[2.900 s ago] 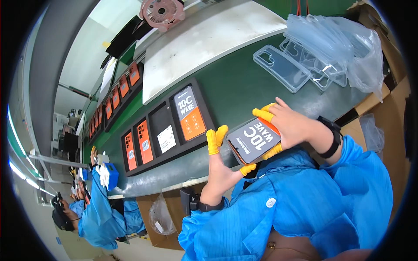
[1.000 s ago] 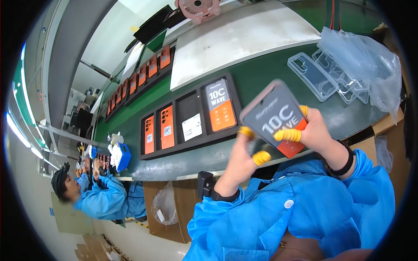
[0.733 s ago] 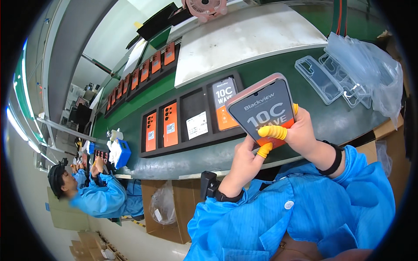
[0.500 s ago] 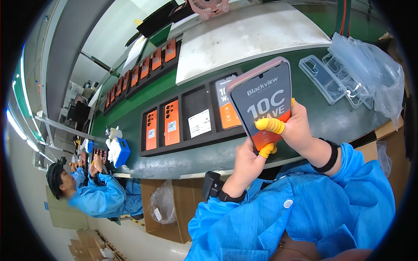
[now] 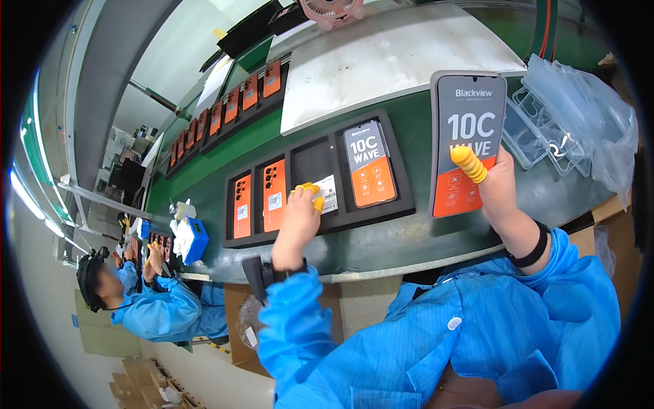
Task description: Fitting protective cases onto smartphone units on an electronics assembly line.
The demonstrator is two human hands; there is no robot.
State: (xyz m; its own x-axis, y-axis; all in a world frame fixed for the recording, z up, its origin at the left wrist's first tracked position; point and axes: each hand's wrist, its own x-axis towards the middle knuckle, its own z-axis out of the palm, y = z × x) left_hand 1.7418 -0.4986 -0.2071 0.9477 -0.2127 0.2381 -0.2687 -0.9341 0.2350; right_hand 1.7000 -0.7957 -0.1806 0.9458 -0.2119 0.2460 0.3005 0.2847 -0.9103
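My right hand (image 5: 501, 184) holds up a smartphone (image 5: 470, 129) in a greyish case, its front covered by a grey and orange printed film. The thumb, in a yellow finger cot, lies across that front. My left hand (image 5: 300, 215), also with yellow finger cots, reaches into the third compartment of a black foam tray (image 5: 354, 221). Its fingertips are slightly apart at the left edge of a white printed label (image 5: 329, 193), partly covering it. Two orange phones (image 5: 274, 191) lie back up in the left compartments. A phone with a printed front (image 5: 370, 163) fills the rightmost one.
Clear phone cases (image 5: 535, 133) and plastic bags (image 5: 586, 116) lie at the right. A white board (image 5: 388, 61) stands behind the tray. Another tray of orange phones (image 5: 231, 105) is at the far left. A blue box (image 5: 195, 240) sits near a co-worker (image 5: 157, 300).
My left hand has let go of the phone and moved left to the label in the tray. My right hand alone now holds the phone, turned upright and shifted right.
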